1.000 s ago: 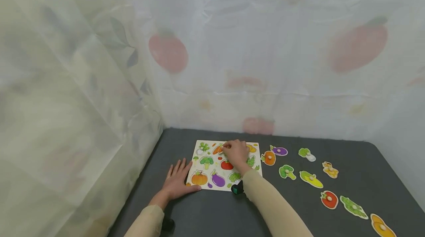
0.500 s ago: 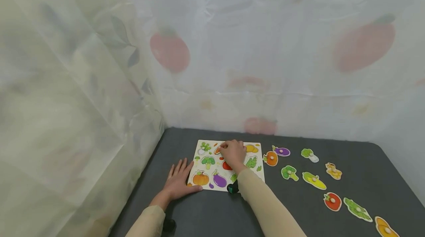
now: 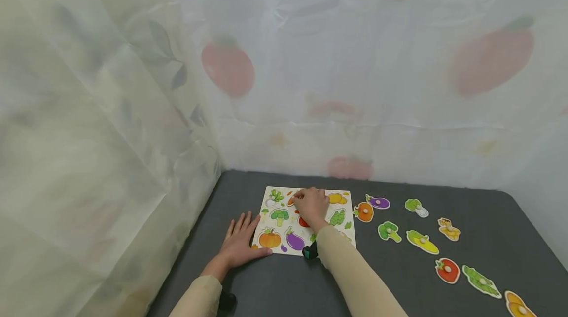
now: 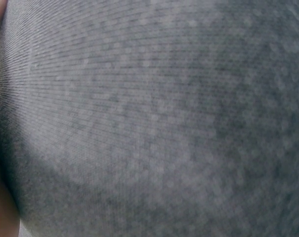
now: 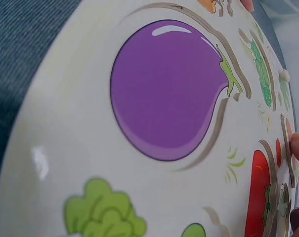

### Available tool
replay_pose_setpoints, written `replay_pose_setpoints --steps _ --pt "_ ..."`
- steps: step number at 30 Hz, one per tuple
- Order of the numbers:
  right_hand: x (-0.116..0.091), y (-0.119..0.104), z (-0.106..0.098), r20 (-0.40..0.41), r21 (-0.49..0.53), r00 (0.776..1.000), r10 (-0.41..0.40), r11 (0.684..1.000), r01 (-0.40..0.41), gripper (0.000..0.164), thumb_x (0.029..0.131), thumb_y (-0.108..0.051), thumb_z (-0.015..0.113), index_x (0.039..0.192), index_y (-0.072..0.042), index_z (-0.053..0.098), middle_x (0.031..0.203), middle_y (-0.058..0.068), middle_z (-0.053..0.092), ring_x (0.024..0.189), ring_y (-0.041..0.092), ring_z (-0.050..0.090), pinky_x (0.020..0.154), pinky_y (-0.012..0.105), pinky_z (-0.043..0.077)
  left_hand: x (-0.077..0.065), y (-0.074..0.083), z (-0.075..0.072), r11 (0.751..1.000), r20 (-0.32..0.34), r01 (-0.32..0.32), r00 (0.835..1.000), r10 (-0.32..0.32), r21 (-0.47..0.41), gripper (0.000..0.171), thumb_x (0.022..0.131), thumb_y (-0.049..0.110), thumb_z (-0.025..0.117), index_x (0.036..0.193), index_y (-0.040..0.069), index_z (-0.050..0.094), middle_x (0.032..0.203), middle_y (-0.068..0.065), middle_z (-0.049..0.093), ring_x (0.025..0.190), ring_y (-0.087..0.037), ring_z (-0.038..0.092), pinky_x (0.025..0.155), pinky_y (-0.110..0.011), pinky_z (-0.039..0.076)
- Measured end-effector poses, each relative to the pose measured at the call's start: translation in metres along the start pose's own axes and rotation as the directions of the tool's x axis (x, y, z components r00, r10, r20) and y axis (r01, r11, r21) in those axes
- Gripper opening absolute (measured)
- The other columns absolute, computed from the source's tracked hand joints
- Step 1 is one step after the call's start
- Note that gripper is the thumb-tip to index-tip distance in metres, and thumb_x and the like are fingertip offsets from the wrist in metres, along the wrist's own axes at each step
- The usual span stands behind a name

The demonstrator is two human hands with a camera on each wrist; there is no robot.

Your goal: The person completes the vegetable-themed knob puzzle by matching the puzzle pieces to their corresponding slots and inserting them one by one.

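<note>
carrot [image 3: 290, 202] in right hand [image 3: 312, 207]; left hand [image 3: 239, 244] touches board [image 3: 265, 228]

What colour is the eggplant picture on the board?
The eggplant picture is purple, best seen in the right wrist view.

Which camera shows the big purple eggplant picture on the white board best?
The right wrist view: the eggplant picture looks huge there, so you can see its green stem and shiny white streaks. The head view shows it too, but much smaller. The left wrist view doesn't show it, mostly just a gray surface.
</note>
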State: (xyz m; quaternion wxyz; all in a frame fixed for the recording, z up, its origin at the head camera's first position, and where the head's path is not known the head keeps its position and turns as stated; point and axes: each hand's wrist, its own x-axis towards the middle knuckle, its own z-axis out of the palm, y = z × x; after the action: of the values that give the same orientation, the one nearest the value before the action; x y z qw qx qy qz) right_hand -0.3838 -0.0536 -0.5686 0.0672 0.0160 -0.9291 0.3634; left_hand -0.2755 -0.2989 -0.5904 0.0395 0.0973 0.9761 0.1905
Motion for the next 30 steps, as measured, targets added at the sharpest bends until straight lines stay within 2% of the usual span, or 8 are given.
replay_pose_setpoints --steps 10,18,30 --pt "0.0019 0.0019 0.0011 -0.006 -0.006 1.000 0.003 1.000 -0.003 0.010 0.092 -0.035 0.076 0.084 -0.030 0.081 0.098 0.000 0.062 0.104 0.032 0.049 0.097 0.056 0.035 0.0007 0.0032 -0.0035 0.999 0.017 0.021 1.000 -0.021 0.024 0.118 0.075 0.085 0.064 0.165 0.019 0.025 0.170 -0.014 0.016 0.156 -0.037 0.008 0.122 -0.061 0.001" --pt "-0.0013 0.0020 0.0017 -0.021 -0.002 1.000 -0.017 1.000 0.017 0.011 0.091 -0.035 0.078 0.083 -0.028 0.081 0.093 -0.001 0.061 0.099 0.032 0.049 0.094 0.055 0.036 0.0006 -0.0007 -0.0001 1.000 -0.016 -0.018 1.000 0.018 -0.009 0.118 0.076 0.083 0.065 0.164 0.015 0.026 0.168 -0.019 0.018 0.155 -0.041 0.009 0.121 -0.063 -0.001" --pt "-0.0005 0.0011 0.0021 -0.001 -0.046 1.000 -0.009 0.999 0.009 0.011 0.091 -0.037 0.078 0.088 -0.028 0.082 0.095 0.000 0.062 0.103 0.032 0.049 0.097 0.055 0.035 0.0005 -0.0016 0.0016 1.000 -0.016 -0.007 1.000 0.007 -0.006 0.119 0.075 0.084 0.065 0.165 0.017 0.026 0.169 -0.017 0.018 0.155 -0.039 0.009 0.121 -0.062 -0.001"
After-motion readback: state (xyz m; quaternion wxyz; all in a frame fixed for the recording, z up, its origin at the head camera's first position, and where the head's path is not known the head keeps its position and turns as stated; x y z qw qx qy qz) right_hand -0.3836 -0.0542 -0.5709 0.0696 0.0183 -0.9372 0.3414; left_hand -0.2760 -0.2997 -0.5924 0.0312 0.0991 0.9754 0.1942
